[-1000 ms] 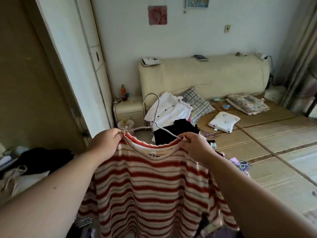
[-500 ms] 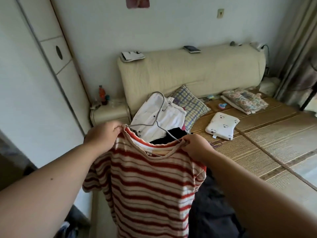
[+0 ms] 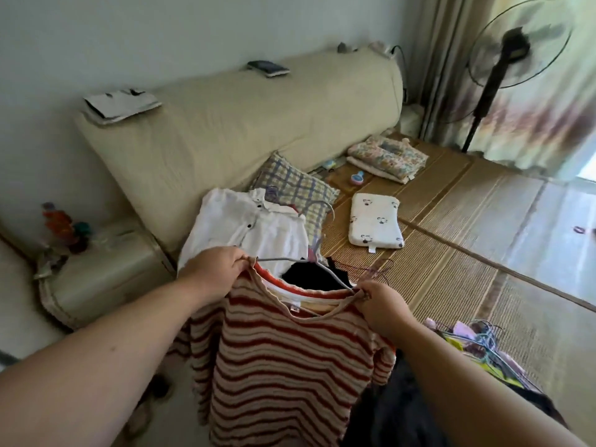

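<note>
A red and cream striped shirt [image 3: 290,366] hangs in front of me on a thin grey wire hanger [image 3: 322,269]. My left hand [image 3: 213,269] pinches the shirt's left shoulder at the neckline together with the hanger's end. My right hand [image 3: 383,306] pinches the right shoulder and the hanger's other end. The hanger's hook [image 3: 317,209] rises above the collar, over the bed. The shirt's lower part runs out of the frame's bottom.
On the bed's woven mat [image 3: 451,253] lie a white buttoned shirt [image 3: 251,230], a black garment [image 3: 309,277], a checked pillow [image 3: 296,185], a small white pillow [image 3: 375,225] and folded floral bedding [image 3: 387,156]. Loose hangers [image 3: 480,337] lie right. A nightstand [image 3: 106,266] stands left, a fan [image 3: 512,50] back right.
The view has swung right and down, from the wardrobe toward the bed. Both hands keep their hold on the striped shirt and hanger, now held over the bed's edge.
</note>
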`<control>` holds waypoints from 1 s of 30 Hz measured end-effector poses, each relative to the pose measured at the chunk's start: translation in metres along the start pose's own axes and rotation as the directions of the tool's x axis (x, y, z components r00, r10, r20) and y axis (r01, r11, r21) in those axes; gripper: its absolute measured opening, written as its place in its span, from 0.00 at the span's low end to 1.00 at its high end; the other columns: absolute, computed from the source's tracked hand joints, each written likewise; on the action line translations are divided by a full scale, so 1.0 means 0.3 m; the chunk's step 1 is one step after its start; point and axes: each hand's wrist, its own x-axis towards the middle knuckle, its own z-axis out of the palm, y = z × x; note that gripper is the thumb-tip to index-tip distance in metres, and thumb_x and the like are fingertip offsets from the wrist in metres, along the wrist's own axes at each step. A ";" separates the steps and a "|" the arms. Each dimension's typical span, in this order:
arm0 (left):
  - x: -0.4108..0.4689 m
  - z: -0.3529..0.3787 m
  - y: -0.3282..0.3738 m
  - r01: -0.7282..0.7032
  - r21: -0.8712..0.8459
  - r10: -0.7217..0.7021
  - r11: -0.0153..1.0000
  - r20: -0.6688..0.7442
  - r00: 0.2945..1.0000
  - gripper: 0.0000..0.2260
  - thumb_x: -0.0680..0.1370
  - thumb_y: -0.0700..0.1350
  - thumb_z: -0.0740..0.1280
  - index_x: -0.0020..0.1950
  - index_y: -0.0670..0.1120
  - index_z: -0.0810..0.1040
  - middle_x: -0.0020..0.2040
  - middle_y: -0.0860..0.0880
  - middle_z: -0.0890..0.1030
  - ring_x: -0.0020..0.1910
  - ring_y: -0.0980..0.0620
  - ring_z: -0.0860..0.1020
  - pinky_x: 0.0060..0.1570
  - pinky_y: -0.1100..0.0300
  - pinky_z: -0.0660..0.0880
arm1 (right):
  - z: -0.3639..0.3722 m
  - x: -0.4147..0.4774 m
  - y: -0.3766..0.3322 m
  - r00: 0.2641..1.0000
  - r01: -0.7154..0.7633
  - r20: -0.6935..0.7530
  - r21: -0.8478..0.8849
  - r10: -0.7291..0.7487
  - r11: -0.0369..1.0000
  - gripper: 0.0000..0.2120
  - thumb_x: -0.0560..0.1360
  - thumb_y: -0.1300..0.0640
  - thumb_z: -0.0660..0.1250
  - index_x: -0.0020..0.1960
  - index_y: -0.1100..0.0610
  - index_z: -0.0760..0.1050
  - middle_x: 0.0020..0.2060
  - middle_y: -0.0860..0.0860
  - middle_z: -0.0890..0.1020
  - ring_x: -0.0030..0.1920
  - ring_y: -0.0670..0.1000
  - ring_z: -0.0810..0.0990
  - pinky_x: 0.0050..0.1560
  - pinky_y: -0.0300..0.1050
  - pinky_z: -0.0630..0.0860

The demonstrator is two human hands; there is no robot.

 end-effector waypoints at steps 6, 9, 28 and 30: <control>0.316 0.150 0.069 -0.111 -0.048 0.116 0.993 0.117 0.986 0.15 0.80 0.52 0.59 0.34 0.51 0.69 0.35 0.54 0.74 0.39 0.48 0.74 0.40 0.52 0.71 | -0.013 0.192 0.142 0.966 -0.203 -0.149 0.075 0.212 0.976 0.08 0.76 0.60 0.61 0.47 0.52 0.78 0.39 0.47 0.80 0.43 0.50 0.79 0.48 0.51 0.79; 0.490 0.268 0.113 -0.152 -0.061 0.162 0.986 0.209 0.964 0.16 0.80 0.52 0.59 0.33 0.52 0.67 0.34 0.55 0.73 0.39 0.50 0.73 0.38 0.54 0.67 | 0.000 0.325 0.253 0.945 -0.286 -0.135 0.105 0.299 0.952 0.08 0.77 0.61 0.61 0.47 0.52 0.78 0.40 0.48 0.80 0.42 0.51 0.79 0.47 0.53 0.80; 1.148 1.059 0.142 -0.087 0.140 0.001 0.986 0.525 0.851 0.11 0.80 0.53 0.57 0.60 0.56 0.74 0.59 0.50 0.76 0.57 0.48 0.75 0.55 0.53 0.73 | 0.289 0.962 0.837 0.853 -0.519 0.031 -0.054 0.521 0.853 0.15 0.77 0.55 0.58 0.62 0.45 0.71 0.53 0.50 0.80 0.51 0.52 0.79 0.52 0.48 0.77; 1.123 1.089 0.130 -0.083 0.113 0.015 0.990 0.500 0.866 0.20 0.78 0.54 0.60 0.70 0.55 0.68 0.67 0.50 0.72 0.64 0.48 0.71 0.60 0.54 0.71 | 0.318 0.948 0.847 0.866 -0.499 0.023 -0.034 0.500 0.866 0.22 0.76 0.55 0.60 0.70 0.44 0.65 0.62 0.51 0.77 0.60 0.53 0.76 0.57 0.48 0.74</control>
